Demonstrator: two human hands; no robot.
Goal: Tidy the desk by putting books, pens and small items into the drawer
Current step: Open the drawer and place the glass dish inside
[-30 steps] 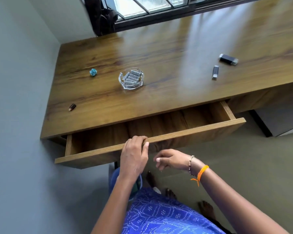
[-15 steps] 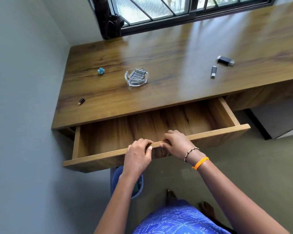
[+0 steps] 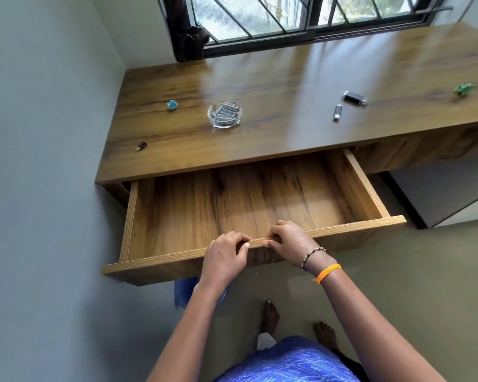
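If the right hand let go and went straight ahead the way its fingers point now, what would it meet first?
Probably nothing at first: the right hand grips the drawer front, and beyond it the drawer floor looks bare. Next likely the desk edge, though depth is unclear.

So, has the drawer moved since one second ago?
Yes. The drawer has slid further out from under the desk edge, toward the person, showing more of its floor.

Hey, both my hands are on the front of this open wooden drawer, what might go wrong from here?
1. The wooden drawer sits far out while the left hand and right hand grip its front edge; more pulling might drop it.
2. The clear glass dish of batteries looks breakable if knocked.
3. The small brown item near the desk's left edge may be missed.
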